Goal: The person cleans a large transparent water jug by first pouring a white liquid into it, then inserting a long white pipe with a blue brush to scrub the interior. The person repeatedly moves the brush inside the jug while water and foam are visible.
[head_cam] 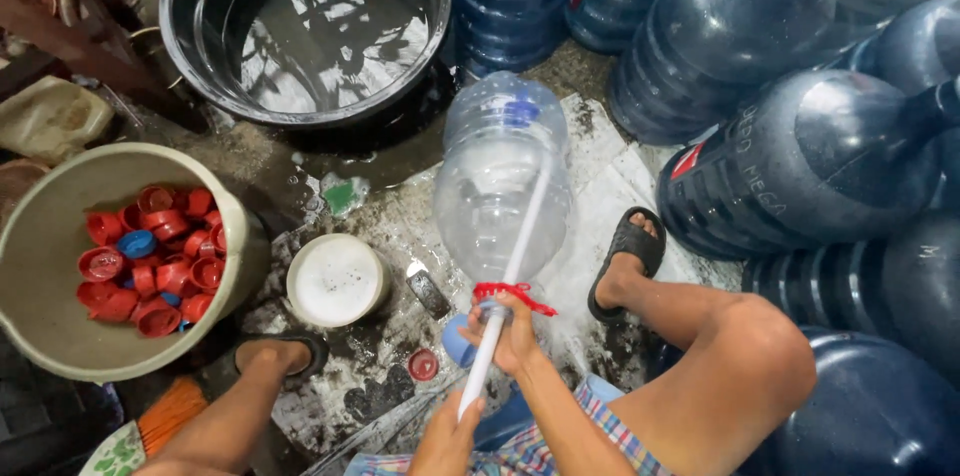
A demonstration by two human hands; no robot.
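A clear plastic water bottle (500,181) lies on the wet floor with its neck toward me. A red tie (512,293) is wrapped around the neck. A white rod (520,236) runs in through the neck, and a blue piece (520,114) shows at the far end inside the bottle. My right hand (512,338) grips the bottle's neck around the rod. Closer to me, my left hand (447,439) holds the rod's lower end.
A black basin (190,46) of water stands at the back. At the left is a beige bucket (50,236) of red and blue caps, with a small white tub (335,281) beside it. Several big blue jugs (800,166) crowd the right. My sandalled feet (625,271) flank the bottle.
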